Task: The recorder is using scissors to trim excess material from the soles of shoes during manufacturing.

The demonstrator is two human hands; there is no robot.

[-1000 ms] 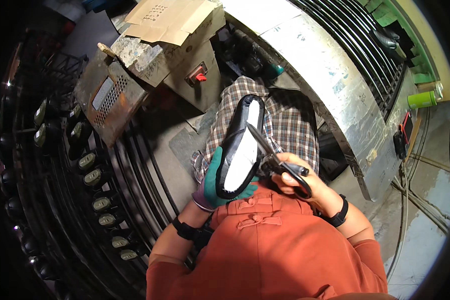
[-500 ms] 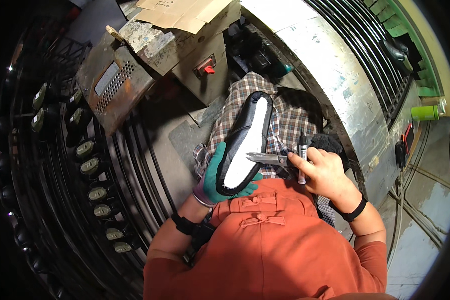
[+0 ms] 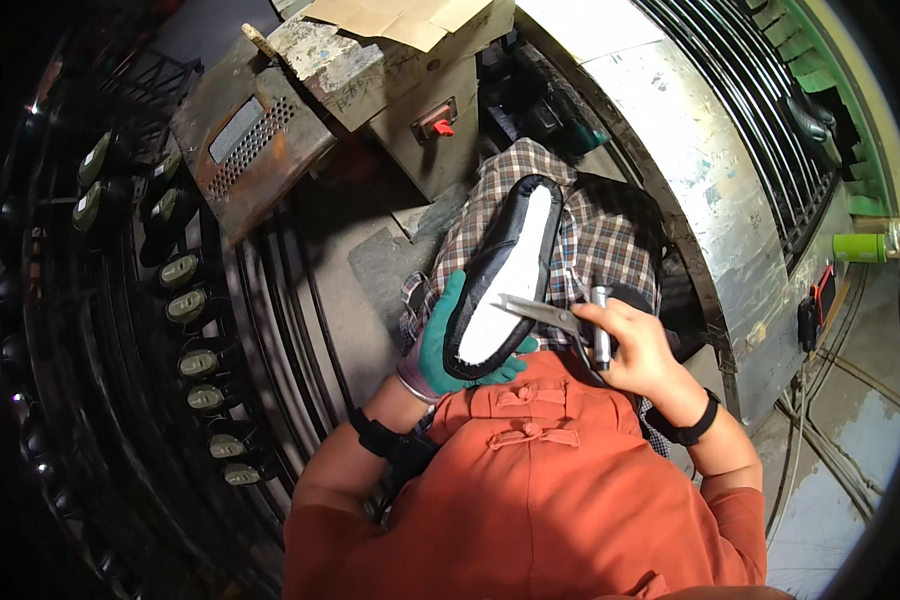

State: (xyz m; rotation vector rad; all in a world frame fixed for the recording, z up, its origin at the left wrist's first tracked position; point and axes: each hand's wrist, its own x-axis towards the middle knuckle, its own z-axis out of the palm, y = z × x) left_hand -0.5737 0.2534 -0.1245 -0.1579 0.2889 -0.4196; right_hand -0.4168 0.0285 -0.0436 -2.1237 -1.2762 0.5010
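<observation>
A black shoe upper (image 3: 503, 232) with a white sole-side lining (image 3: 500, 312) lies underside up over my lap, its narrower end pointing away from me. My left hand (image 3: 438, 345), in a green glove, is wrapped round its near left side, with fingertips showing at the near right edge. My bare right hand (image 3: 638, 348) is closed on a pair of scissors (image 3: 545, 313), whose blades point left across the white underside. A silver marker pen (image 3: 601, 335) is also held upright in that hand. Whether the blade tips touch the lining I cannot tell.
Shoes on lasts (image 3: 198, 363) line a dark rack to the left. A metal box with a red switch (image 3: 437, 124) stands ahead, cardboard (image 3: 400, 18) on top. To the right runs a metal bench (image 3: 685, 130) with a roller section and a green bottle (image 3: 858, 247).
The scissors have tilted, with their handle end lower, and the marker pen has turned in my right hand. The view has shifted slightly; my left hand keeps its hold on the shoe upper.
</observation>
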